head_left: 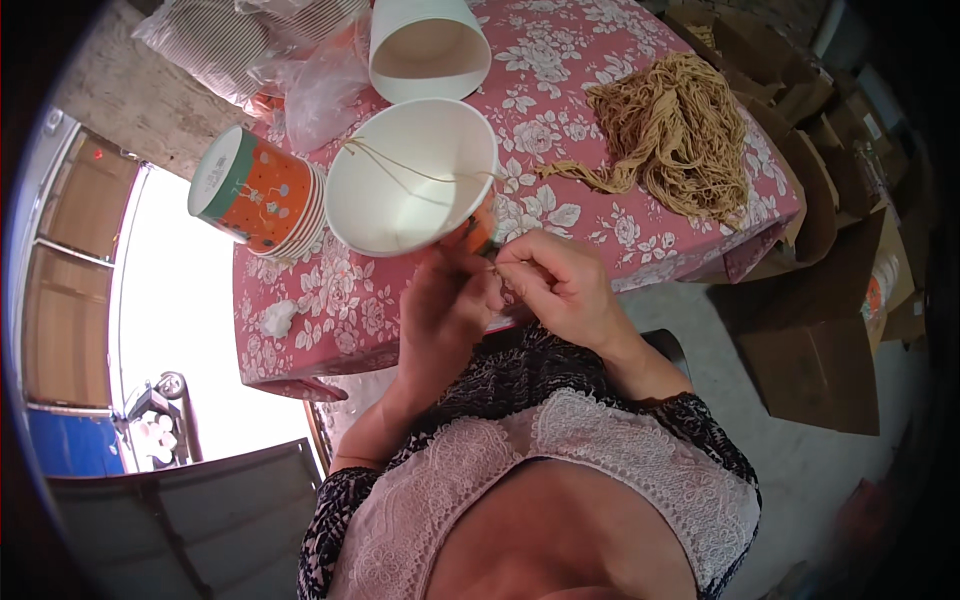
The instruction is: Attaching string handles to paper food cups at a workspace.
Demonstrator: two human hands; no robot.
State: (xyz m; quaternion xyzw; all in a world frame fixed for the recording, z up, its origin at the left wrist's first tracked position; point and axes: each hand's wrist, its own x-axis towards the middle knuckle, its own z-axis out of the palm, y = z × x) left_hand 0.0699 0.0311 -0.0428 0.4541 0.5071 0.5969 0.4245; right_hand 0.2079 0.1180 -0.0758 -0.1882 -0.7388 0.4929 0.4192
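Observation:
A large paper bucket [400, 190] with a white inside and an orange printed outside stands tilted at the table's near edge, its mouth toward me. A thin tan cord [385, 160] runs across its mouth and over the rim. Just below the bucket's near right side, my left hand [445, 300] and my right hand [560, 290] meet, fingertips pinched together. Between them seems to be a short end of the cord, mostly hidden by the fingers. The left fingers also lie close against the bucket's outer wall.
A loose heap of tan cords [685, 140] lies at the right. Nested orange-and-green buckets [262, 195] lean at the left, near a crumpled white scrap [279, 318]. Behind are another white bucket [432, 50] and bagged stacked containers [225, 50]. Cardboard boxes [800, 340] stand beside the flowered tablecloth [545, 60].

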